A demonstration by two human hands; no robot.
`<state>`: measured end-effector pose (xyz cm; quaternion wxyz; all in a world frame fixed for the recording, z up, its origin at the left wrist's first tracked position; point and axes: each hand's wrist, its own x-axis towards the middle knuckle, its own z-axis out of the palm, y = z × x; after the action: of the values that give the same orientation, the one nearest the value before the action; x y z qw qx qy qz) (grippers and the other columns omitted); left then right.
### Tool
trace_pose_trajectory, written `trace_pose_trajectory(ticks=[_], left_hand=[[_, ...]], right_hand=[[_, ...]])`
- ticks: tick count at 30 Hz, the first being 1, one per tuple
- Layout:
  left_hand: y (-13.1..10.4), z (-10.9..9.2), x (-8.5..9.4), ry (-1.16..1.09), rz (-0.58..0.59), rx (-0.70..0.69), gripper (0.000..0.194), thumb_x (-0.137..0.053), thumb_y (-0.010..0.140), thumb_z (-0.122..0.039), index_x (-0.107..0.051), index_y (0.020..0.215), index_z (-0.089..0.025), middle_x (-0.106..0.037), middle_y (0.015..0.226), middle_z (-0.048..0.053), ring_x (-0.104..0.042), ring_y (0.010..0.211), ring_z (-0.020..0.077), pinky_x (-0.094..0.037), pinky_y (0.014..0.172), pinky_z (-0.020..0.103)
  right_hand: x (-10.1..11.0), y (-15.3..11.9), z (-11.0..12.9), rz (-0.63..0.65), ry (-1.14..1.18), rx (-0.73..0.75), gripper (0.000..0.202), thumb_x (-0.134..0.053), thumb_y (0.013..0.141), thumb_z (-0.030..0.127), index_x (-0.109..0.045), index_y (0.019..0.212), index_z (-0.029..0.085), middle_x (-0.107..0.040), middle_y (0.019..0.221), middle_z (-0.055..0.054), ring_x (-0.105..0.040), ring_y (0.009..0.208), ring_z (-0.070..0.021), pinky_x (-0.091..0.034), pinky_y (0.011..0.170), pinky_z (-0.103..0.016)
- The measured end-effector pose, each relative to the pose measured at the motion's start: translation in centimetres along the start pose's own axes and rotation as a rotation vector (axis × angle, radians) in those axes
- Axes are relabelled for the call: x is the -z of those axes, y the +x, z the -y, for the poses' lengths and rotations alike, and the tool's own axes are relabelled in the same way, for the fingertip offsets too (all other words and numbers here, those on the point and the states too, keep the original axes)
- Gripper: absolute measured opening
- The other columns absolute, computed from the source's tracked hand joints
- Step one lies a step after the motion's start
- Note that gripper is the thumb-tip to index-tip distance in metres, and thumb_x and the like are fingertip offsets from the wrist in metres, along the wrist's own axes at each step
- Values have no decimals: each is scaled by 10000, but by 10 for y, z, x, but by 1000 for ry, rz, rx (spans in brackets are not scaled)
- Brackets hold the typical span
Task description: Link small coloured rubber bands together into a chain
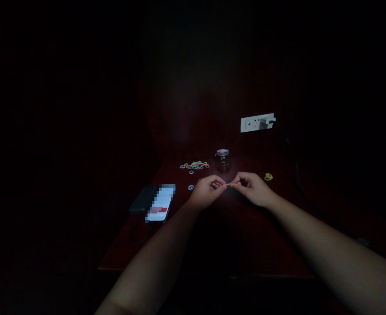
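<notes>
Between my two hands a small orange band (228,184), like a little hair tie, is pinched at both ends above the dark red table (245,245). My left hand (207,190) grips its left end between thumb and fingertips. At the other end, the thumb and fingers of my right hand (253,188) are closed on it. Left of my left hand lie a few pale blue bands (191,187). Farther back is a loose pile of colourful bands (196,165), with a single blue band (191,172) just in front. Some yellow bands (268,176) sit right of my right hand.
A clear lidded jar (223,156) stands behind my hands. At the left, a lit phone (161,203) lies beside a dark flat box (142,199) with a cable. A wall socket (253,123) holds a plug; its black cord (297,168) runs down the right side.
</notes>
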<state>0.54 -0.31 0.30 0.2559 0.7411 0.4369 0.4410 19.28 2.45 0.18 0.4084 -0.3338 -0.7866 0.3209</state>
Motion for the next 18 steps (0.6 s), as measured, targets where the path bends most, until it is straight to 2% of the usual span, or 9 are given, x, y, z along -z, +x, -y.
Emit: trace_pose_trajectory(ticks=[10,18], left_hand=[[0,0,-1,-14,12,-10,184,-604,758,-298,-633,830,-132,-630,749,28,-545,660,94,-413,575,190],[0,1,-1,-31,26,-3,181,-607,750,-292,-633,825,-129,-614,719,21,-536,641,90,-408,563,184]], right_hand=[[1,1,4,40,-56,20,218,-527,808,331,-638,789,145,-630,725,-48,-534,657,-149,-389,588,-260],[1,0,-1,50,-12,1,223,-591,760,357,-588,716,138,-487,575,17,-396,519,-90,-308,491,-223]])
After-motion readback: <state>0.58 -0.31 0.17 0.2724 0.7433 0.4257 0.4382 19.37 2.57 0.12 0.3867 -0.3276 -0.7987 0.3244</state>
